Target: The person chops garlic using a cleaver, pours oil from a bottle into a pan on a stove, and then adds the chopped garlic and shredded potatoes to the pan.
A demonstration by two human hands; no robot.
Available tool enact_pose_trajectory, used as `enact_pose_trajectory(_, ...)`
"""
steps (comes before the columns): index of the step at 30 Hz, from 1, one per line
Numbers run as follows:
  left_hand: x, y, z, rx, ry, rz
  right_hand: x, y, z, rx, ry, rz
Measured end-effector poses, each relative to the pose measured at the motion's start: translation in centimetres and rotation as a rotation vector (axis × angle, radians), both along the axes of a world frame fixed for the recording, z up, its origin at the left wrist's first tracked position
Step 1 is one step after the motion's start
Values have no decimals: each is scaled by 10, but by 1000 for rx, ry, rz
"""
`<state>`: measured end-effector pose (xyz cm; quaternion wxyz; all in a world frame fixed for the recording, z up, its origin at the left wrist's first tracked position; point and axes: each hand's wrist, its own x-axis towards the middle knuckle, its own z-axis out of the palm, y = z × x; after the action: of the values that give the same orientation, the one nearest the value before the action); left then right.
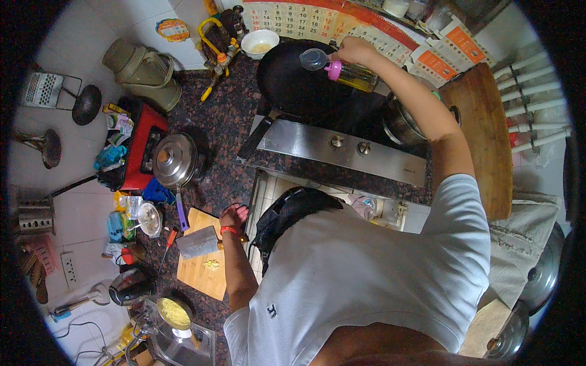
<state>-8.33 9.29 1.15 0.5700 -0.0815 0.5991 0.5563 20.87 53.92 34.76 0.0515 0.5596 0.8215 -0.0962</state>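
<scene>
My right hand grips a clear oil bottle with a pink collar, tilted on its side above the black wok. Yellowish oil shows inside, and its clear cap hangs over the wok. The wok rests on the left part of a gas stove. My left hand, a red band at its wrist, hovers by the counter edge with loosely bent fingers, apparently holding nothing. Below it a cleaver lies on a wooden cutting board, beside a small pile of chopped pale-yellow pieces.
A pot stands on the stove's right side. A lidded steel pan with a purple handle, a red appliance and a red-handled screwdriver-like tool are at the left. Behind the wok sits a white bowl. A yellow-filled bowl stands near the sink.
</scene>
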Motion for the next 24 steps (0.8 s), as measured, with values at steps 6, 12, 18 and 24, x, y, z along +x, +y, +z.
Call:
enact_pose_trajectory(6,2,4,4,-29,1,5,-3,6,-6,-7,-40,17)
enact_pose_trajectory(12,2,2,1,-8,6,19,-10,-1,-1,21,-80,34)
enact_pose_trajectory(18,1,2,2,-5,-26,24,-14,-1,2,10,-115,52)
enact_pose_trajectory(24,4,3,6,-12,1,9,-17,-4,6,46,-108,27)
